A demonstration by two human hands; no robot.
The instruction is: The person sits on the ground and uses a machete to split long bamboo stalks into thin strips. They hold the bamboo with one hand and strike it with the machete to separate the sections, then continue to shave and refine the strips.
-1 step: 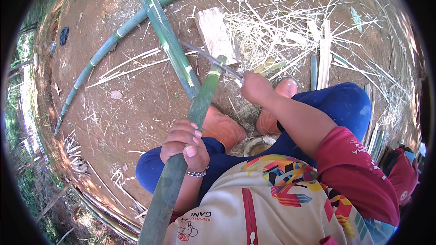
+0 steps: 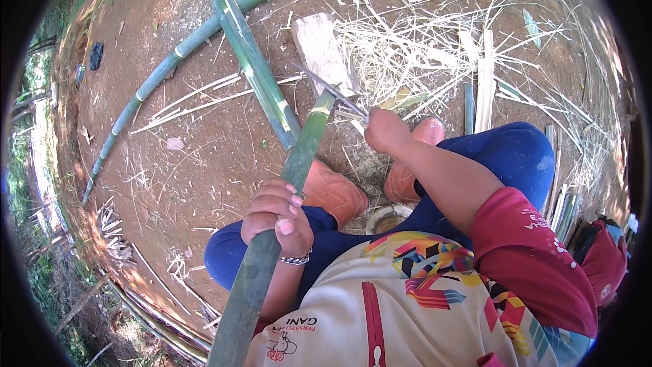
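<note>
My left hand (image 2: 277, 216) grips a green bamboo pole (image 2: 288, 183) that runs from the lower edge up to the middle of the view. My right hand (image 2: 386, 129) is closed on the handle of a long metal blade (image 2: 329, 88), whose edge rests against the pole's far cut end. I sit with blue trousers and orange boots (image 2: 336, 194) on brown dirt.
A split green bamboo piece (image 2: 258, 71) lies just left of the blade. A long whole bamboo stem (image 2: 176, 51) curves across the upper left. A wooden block (image 2: 322, 51) and many pale bamboo strips (image 2: 435, 47) lie ahead. Cut slats (image 2: 483, 81) lie at the right.
</note>
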